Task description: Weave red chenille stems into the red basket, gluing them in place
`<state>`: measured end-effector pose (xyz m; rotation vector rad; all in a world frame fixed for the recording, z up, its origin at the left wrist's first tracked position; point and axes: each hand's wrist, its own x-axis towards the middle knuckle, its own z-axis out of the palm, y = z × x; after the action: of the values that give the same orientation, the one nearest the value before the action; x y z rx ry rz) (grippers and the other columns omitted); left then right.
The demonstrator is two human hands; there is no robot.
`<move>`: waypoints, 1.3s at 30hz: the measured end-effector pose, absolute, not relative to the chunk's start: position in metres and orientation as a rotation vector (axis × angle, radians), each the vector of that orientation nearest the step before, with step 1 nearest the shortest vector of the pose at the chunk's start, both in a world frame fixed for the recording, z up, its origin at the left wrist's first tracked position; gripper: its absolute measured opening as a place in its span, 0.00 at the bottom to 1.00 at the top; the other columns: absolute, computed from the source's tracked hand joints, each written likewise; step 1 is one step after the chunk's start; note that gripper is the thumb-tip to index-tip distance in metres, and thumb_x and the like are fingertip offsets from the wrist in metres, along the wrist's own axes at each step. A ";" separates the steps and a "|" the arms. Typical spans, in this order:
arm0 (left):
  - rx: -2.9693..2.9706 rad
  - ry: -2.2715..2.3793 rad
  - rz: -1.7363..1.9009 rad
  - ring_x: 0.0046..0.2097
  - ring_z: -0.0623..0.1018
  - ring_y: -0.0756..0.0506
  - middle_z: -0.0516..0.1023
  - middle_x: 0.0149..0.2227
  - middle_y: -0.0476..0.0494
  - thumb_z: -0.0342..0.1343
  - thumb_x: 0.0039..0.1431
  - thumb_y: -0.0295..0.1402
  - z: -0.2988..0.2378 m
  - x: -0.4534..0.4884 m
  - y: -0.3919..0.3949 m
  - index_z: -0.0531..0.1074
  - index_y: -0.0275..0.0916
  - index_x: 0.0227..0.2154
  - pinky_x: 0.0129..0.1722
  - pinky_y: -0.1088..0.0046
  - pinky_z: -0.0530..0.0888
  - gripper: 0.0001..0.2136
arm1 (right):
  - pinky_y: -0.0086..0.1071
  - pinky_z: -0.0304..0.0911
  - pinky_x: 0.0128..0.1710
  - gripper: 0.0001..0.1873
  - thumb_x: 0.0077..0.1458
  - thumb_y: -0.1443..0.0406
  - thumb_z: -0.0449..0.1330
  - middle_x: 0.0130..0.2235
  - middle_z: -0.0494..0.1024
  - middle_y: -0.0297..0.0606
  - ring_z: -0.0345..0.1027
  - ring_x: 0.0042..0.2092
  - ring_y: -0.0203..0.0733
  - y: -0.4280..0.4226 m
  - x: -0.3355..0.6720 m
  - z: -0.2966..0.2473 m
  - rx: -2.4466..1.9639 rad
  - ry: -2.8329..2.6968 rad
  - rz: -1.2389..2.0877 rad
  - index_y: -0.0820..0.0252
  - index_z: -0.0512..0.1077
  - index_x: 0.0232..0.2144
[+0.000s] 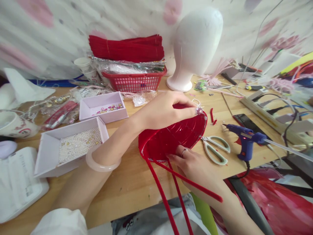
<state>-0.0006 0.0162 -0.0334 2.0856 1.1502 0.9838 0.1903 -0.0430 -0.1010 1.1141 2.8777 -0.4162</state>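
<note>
A red bowl-shaped pipe-cleaner piece (pixel 168 138) is tilted with its hollow toward me, above the wooden table. My left hand (pixel 168 109) reaches over it, thumb and fingers closed on the far right rim near a small string of beads (pixel 196 102). My right hand (pixel 192 160) wears a ring and grips the near rim, with fingers inside the hollow; its other fingers are partly hidden. Loose red pipe-cleaner ends (pixel 158 186) hang from the near rim, and one crosses my right wrist.
Scissors (pixel 215 149) and a blue glue gun (pixel 245 138) lie at the right, before a power strip (pixel 265 119). White boxes hold pearls (pixel 79 143) and gems (pixel 109 109) at the left. Behind stand a red basket (pixel 137 81) and a white foam head (pixel 195 45).
</note>
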 end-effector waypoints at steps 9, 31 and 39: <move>2.089 1.168 0.979 0.45 0.78 0.46 0.82 0.42 0.49 0.55 0.60 0.36 -0.034 0.000 0.016 0.80 0.40 0.35 0.46 0.71 0.72 0.09 | 0.32 0.68 0.40 0.22 0.57 0.76 0.47 0.37 0.75 0.43 0.72 0.40 0.42 -0.047 0.194 -0.098 1.082 2.887 -0.441 0.57 0.78 0.41; 2.047 1.120 1.104 0.49 0.79 0.47 0.82 0.46 0.46 0.57 0.61 0.31 -0.021 -0.009 0.008 0.79 0.38 0.42 0.53 0.70 0.73 0.09 | 0.27 0.61 0.28 0.14 0.54 0.55 0.65 0.32 0.73 0.36 0.63 0.29 0.33 -0.036 0.206 -0.122 1.777 2.021 -2.953 0.56 0.81 0.38; 2.751 1.280 0.688 0.61 0.66 0.41 0.78 0.49 0.49 0.54 0.65 0.39 -0.001 0.002 -0.031 0.78 0.44 0.41 0.65 0.51 0.52 0.09 | 0.27 0.61 0.31 0.13 0.57 0.54 0.63 0.35 0.73 0.35 0.63 0.32 0.32 -0.038 0.201 -0.095 1.238 2.095 -3.321 0.50 0.81 0.41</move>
<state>0.0019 -0.0308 -0.0008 2.7509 1.2801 0.6883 0.2014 -0.0382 -0.0952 1.2376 2.0951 -3.3214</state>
